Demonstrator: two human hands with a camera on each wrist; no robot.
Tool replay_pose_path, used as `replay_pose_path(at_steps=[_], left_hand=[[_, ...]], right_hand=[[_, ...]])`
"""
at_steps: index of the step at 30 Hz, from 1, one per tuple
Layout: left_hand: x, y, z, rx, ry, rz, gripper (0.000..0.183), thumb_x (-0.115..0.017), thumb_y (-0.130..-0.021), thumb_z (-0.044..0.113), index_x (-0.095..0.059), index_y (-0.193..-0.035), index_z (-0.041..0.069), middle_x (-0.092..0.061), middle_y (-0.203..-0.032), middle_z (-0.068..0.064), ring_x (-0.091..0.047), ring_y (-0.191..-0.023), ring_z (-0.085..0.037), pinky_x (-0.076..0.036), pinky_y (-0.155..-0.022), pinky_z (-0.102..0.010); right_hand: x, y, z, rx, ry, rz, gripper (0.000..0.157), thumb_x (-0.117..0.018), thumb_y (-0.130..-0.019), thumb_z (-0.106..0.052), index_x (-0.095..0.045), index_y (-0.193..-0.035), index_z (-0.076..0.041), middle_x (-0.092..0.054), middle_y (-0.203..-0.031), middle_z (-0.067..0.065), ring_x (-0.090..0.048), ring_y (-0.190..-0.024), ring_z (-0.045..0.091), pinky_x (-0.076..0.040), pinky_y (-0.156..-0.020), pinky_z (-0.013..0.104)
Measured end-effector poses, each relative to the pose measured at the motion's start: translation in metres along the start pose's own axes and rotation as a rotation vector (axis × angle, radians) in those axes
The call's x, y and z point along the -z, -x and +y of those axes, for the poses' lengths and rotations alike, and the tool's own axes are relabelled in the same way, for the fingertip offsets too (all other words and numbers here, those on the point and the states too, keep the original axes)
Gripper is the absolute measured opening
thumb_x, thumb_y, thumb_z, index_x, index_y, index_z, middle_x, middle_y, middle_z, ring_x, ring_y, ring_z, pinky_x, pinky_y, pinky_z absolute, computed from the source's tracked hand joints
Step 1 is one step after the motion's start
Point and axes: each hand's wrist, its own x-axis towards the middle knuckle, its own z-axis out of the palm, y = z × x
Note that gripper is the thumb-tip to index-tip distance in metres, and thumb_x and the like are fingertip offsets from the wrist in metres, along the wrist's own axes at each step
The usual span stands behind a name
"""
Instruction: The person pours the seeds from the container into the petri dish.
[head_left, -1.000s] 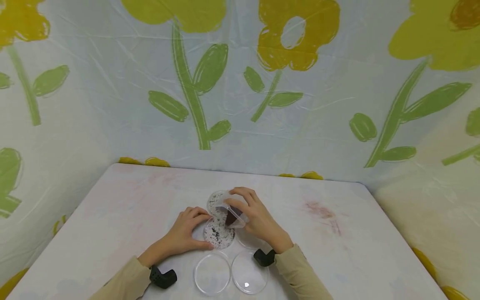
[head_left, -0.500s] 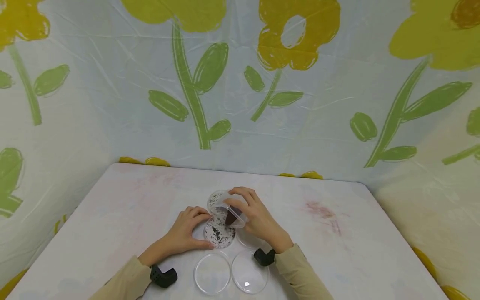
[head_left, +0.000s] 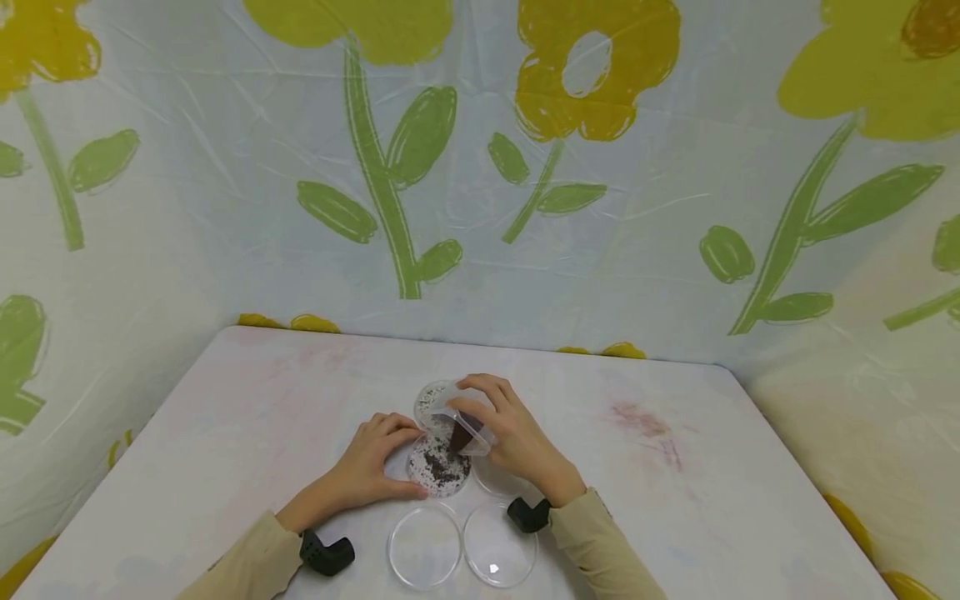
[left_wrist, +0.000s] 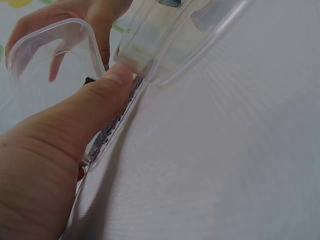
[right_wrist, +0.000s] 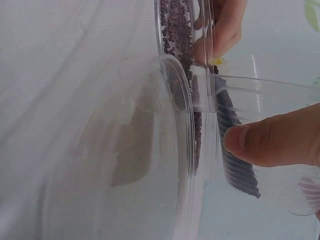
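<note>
My left hand (head_left: pixel 360 467) grips a clear round petri dish (head_left: pixel 441 497) by its edge, thumb on the near side and fingers on the far side. Dark granules (head_left: pixel 437 468) lie scattered and clumped in that dish. Over its right side my right hand (head_left: pixel 517 429) holds a clear plastic cup (right_wrist: pixel 270 95), tilted with its mouth toward the dish. A bank of dark granules (right_wrist: pixel 235 150) rests along the cup's lower wall. In the left wrist view, my left thumb (left_wrist: pixel 95 107) presses the dish's edge.
Behind the gripped dish stands another petri dish (head_left: pixel 422 392) with dark specks. Two clear round dishes or lids, one left (head_left: pixel 391 554) and one right (head_left: pixel 501 586), lie nearer the front edge. Another clear round piece (head_left: pixel 495 483) is partly hidden under the right hand.
More dark granules have gathered in the gripped dish, and the dark patch at its middle has grown. Both hands and the tilted cup stay nearly where they were.
</note>
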Motion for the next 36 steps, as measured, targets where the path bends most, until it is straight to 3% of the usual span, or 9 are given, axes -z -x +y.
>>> replay_pose_path(at_steps=[9, 18, 24, 30, 36], left_hand=[[-0.002, 0.000, -0.001, -0.006, 0.000, 0.003, 0.077, -0.077, -0.071, 0.068, -0.066, -0.128, 0.018, -0.053, -0.125, 0.009, -0.043, -0.114, -0.013, -0.036, -0.094, -0.044], [-0.002, 0.000, 0.000, 0.004, -0.010, 0.001, 0.078, -0.078, -0.070, 0.067, -0.066, -0.128, 0.016, -0.054, -0.125, 0.008, -0.043, -0.113, -0.014, -0.036, -0.094, -0.044], [-0.002, 0.000, -0.001, 0.004, -0.015, -0.003, 0.080, -0.076, -0.070, 0.069, -0.066, -0.129, 0.016, -0.054, -0.125, 0.008, -0.043, -0.114, -0.014, -0.036, -0.096, -0.045], [-0.001, 0.000, -0.001, 0.001, -0.005, -0.003, 0.080, -0.077, -0.070, 0.069, -0.065, -0.129, 0.017, -0.053, -0.126, 0.007, -0.043, -0.114, -0.014, -0.035, -0.095, -0.045], [-0.002, 0.001, -0.002, 0.003, -0.026, 0.000, 0.078, -0.076, -0.071, 0.069, -0.066, -0.129, 0.017, -0.053, -0.125, 0.008, -0.043, -0.115, -0.014, -0.036, -0.096, -0.046]], right_hand=[[0.000, 0.002, 0.001, 0.001, -0.004, 0.008, 0.093, -0.054, -0.051, 0.026, -0.055, -0.134, -0.017, -0.045, -0.142, 0.010, -0.040, -0.131, 0.031, -0.037, -0.107, 0.043], [0.000, 0.003, 0.004, -0.045, -0.055, 0.038, 0.091, -0.073, -0.053, 0.021, -0.053, -0.133, -0.016, -0.046, -0.139, 0.013, -0.040, -0.128, 0.031, -0.037, -0.106, 0.045], [-0.003, 0.008, 0.009, -0.116, -0.115, 0.059, 0.083, -0.087, -0.063, 0.006, -0.051, -0.135, -0.016, -0.045, -0.141, 0.013, -0.039, -0.128, 0.031, -0.038, -0.104, 0.048], [-0.002, 0.010, 0.012, -0.180, -0.205, 0.083, 0.077, -0.088, -0.068, 0.001, -0.051, -0.135, -0.011, -0.042, -0.143, 0.014, -0.036, -0.129, 0.032, -0.037, -0.098, 0.050], [-0.002, 0.008, 0.011, -0.169, -0.192, 0.064, 0.077, -0.088, -0.071, -0.005, -0.050, -0.137, -0.018, -0.042, -0.143, 0.011, -0.036, -0.129, 0.030, -0.037, -0.101, 0.049]])
